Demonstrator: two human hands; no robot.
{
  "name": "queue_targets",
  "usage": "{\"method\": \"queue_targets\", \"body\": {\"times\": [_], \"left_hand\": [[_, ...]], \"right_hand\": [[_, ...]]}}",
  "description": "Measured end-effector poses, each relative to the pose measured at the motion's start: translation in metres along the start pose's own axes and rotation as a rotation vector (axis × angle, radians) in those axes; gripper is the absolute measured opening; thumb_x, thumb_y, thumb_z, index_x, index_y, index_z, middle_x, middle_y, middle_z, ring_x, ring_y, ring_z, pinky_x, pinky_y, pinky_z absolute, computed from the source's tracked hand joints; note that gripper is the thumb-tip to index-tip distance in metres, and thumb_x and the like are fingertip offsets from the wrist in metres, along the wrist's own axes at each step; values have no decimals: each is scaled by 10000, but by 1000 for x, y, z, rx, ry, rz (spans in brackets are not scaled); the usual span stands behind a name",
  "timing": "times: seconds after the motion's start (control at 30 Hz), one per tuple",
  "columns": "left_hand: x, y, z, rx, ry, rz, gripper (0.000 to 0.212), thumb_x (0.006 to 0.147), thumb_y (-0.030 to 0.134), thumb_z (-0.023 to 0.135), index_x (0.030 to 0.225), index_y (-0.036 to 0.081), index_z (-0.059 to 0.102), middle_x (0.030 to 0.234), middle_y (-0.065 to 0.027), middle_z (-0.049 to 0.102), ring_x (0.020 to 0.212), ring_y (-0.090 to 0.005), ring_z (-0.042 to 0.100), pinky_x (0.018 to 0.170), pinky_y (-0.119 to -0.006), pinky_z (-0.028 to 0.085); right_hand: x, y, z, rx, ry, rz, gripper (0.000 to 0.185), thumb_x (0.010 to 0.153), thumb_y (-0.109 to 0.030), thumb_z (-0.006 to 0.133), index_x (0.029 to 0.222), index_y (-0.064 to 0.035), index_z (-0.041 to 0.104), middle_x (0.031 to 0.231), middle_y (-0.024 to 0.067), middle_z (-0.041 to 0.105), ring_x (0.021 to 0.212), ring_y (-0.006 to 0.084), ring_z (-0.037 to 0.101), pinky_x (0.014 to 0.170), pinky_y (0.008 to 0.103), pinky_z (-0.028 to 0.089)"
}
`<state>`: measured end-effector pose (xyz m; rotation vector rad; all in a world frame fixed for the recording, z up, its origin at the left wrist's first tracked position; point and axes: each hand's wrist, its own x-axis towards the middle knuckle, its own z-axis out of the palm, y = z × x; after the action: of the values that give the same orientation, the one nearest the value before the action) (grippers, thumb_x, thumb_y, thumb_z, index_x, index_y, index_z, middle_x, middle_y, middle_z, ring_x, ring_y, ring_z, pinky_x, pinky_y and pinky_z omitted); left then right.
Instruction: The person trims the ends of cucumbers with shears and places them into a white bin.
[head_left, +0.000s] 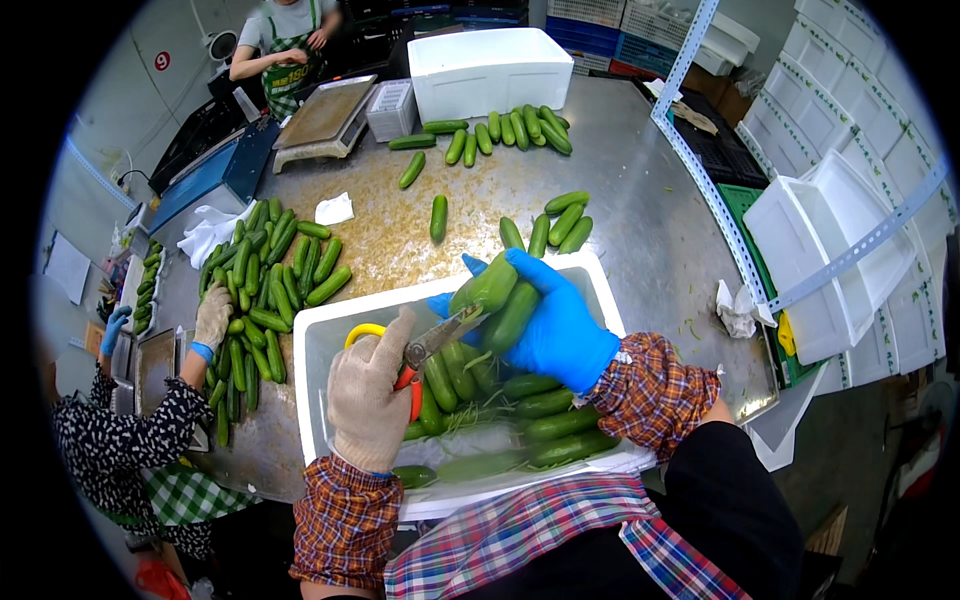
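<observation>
My left hand (367, 405), in a beige knit glove, grips scissors (442, 335) with red and yellow handles. Their blades touch the near end of a cucumber. In my right hand (562, 337), gloved in blue, are at least two cucumbers (514, 315), tilted up over a white foam box (306, 390). More cucumbers (562, 427) lie inside that box, with thin green trimmings (480, 416) among them. A haze over the box blurs part of its contents. My right fingertips are partly hidden behind the held cucumbers.
Loose cucumbers (259, 255) are heaped at left, where a co-worker's gloved hand (214, 311) reaches in. Several cucumbers (566, 221) lie beyond my box. A scale (326, 116) and another foam box (491, 75) stand at the back. A perforated metal post (701, 161) rises at right.
</observation>
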<state>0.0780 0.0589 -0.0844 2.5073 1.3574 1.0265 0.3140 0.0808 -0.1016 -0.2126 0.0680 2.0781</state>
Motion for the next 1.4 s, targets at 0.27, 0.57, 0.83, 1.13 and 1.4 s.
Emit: {"method": "queue_targets", "body": {"times": [0.27, 0.57, 0.83, 1.13, 1.4], "left_hand": [[-4, 6, -2, -92, -61, -113, 597, 735, -17, 759, 1315, 86, 661, 845, -145, 663, 789, -351, 649, 728, -445, 510], [-2, 3, 3, -13, -61, 52, 627, 714, -33, 748, 1323, 81, 650, 839, -139, 649, 792, -349, 641, 733, -454, 498], [1, 3, 5, 12, -52, 83, 599, 718, -25, 739, 1303, 76, 662, 787, -123, 630, 751, -334, 630, 702, -455, 484], [-1, 10, 2, 26, -81, 50, 629, 716, -67, 736, 1315, 111, 664, 843, -139, 657, 776, -347, 634, 696, -446, 507], [-4, 8, 0, 4, -156, 15, 561, 777, -23, 720, 1318, 113, 665, 874, -143, 671, 779, -328, 652, 694, -421, 519]], "right_hand": [[1, 0, -3, -15, 42, -69, 573, 1019, -358, 585, 1472, -35, 450, 1409, 238, 519, 1353, 449, 494, 1177, 572, 399], [-5, -3, 9, 272, -110, -104, 551, 967, -324, 670, 1447, -109, 505, 1508, 230, 424, 1412, 455, 422, 1173, 522, 425], [-9, -5, 9, 311, -136, -77, 537, 977, -323, 655, 1448, -110, 510, 1505, 232, 428, 1412, 453, 427, 1173, 521, 428], [-8, 1, 13, 266, -73, -105, 451, 1007, -311, 621, 1393, -88, 549, 1460, 187, 478, 1436, 442, 402, 1174, 546, 419], [-6, -3, 4, 183, -111, -117, 586, 984, -331, 648, 1489, -101, 461, 1491, 240, 449, 1420, 423, 428, 1197, 532, 389]]}}
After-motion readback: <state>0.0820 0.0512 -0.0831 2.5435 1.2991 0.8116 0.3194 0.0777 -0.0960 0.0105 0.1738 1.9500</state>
